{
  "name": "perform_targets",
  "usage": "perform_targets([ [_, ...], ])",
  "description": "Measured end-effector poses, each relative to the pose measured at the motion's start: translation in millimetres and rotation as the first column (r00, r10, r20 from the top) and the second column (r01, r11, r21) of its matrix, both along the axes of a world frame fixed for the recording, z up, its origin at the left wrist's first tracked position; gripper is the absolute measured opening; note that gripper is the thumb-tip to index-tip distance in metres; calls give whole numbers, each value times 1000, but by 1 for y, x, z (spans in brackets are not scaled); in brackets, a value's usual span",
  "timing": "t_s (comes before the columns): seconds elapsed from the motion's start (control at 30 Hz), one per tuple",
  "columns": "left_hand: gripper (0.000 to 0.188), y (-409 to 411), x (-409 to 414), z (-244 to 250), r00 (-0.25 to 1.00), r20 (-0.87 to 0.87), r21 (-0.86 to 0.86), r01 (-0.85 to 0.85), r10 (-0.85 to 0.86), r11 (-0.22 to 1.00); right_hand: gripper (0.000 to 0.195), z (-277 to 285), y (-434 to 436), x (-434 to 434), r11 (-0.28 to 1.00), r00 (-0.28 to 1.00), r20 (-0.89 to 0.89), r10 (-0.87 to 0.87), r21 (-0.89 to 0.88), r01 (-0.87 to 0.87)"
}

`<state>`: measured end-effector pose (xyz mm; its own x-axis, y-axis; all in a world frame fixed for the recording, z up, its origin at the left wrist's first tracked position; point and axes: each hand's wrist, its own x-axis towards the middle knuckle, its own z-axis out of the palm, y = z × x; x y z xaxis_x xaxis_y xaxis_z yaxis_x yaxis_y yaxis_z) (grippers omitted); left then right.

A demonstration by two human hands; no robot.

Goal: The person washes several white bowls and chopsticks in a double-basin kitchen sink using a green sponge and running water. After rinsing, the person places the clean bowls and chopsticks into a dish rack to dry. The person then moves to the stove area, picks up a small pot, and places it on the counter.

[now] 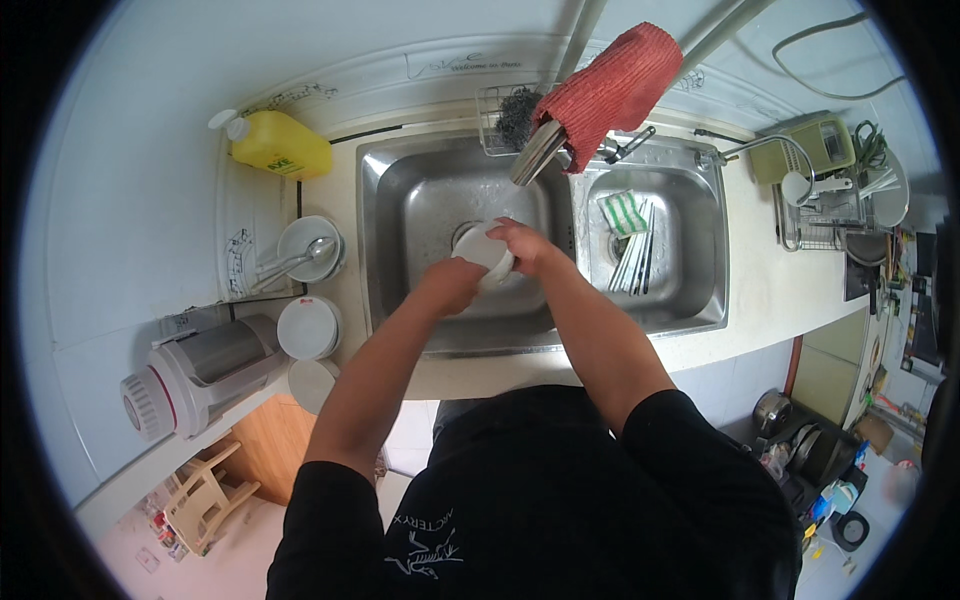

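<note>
Over the large left basin of a stainless steel sink [457,346], my left hand [452,285] and my right hand [525,244] grip a small white bowl [481,246] from opposite sides. The bowl is tilted, and part of its rim is hidden by my fingers. In the smaller right basin lie a green-and-white striped sponge or cloth [624,214] and a bundle of chopsticks [636,259]. A faucet spout [537,154] wrapped in a red cloth [619,82] hangs above the divider between the basins.
Left of the sink stand stacked bowls with spoons [304,247], a stack of white dishes [307,328], a yellow detergent jug [281,146] and a large appliance [202,375]. A wire basket [491,124] with a dark scrubber sits behind. At right is a dish rack [817,236].
</note>
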<state>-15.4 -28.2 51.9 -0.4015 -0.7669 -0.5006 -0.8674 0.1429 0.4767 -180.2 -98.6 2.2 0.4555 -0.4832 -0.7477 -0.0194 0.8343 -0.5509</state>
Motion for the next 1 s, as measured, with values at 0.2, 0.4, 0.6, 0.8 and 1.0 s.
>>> perform_targets([
  [0.2,43,-13,-42,-27,881,-316,-97,-400,353,911,49,-11,19,9,936,974,31,-227,-271,226],
  [0.4,43,8,-13,-4,986,-164,-218,-9,-28,976,45,0,13,3,958,939,203,-276,-16,285],
  [0.6,40,-5,-28,-15,974,-71,-441,-225,216,869,44,0,23,22,911,908,126,-399,-62,408],
  [0.8,42,9,-39,8,962,-182,-164,-232,202,959,38,-17,17,15,840,830,183,-527,-37,541],
  [1.0,69,40,-33,16,831,-443,-565,-549,335,615,40,-31,22,5,842,807,288,-516,-1,539],
])
